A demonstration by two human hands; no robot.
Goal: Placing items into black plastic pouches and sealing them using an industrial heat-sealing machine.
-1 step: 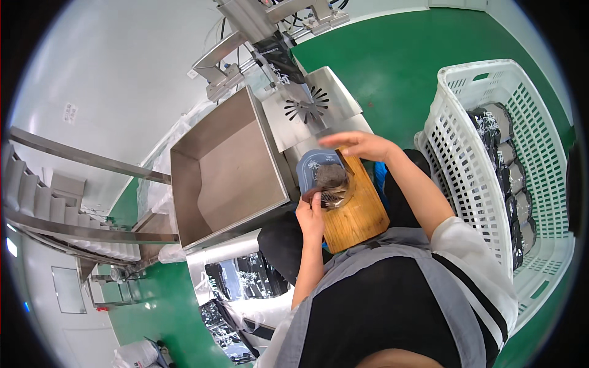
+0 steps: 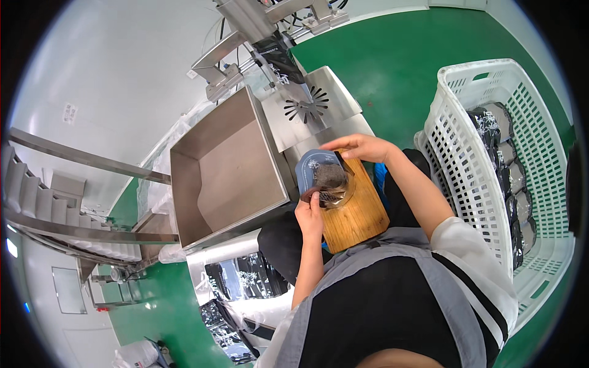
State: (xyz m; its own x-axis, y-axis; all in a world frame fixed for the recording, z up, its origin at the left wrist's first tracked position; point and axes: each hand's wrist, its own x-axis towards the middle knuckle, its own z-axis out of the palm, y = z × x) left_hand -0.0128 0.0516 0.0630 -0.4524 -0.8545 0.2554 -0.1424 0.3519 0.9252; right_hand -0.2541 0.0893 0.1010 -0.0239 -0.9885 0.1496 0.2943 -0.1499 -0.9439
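Observation:
A packaging bag (image 2: 308, 168) with a blue-grey printed face and a clear lower part lies tilted on a wooden board (image 2: 356, 224) across my lap. Something grey-brown shows through its clear part. My left hand (image 2: 308, 218) pinches the bag's near left edge between thumb and fingers. At the far right edge of the bag is my right hand (image 2: 363, 148), fingers stretched over the rim and thumb apart. Its fingertips appear to touch the bag without gripping it.
Left of the board stands a deep metal tray (image 2: 230, 168). Beyond is a steel machine (image 2: 251, 18) with a black bag (image 2: 279, 58) at its spout and a slotted plate (image 2: 305, 105). A white crate (image 2: 472, 178) with packed bags stands right; flat bags (image 2: 245, 276) lie lower left.
My right hand has come down from above the board onto the bag's far edge, its fingers bending toward it. The left hand and bag have barely shifted.

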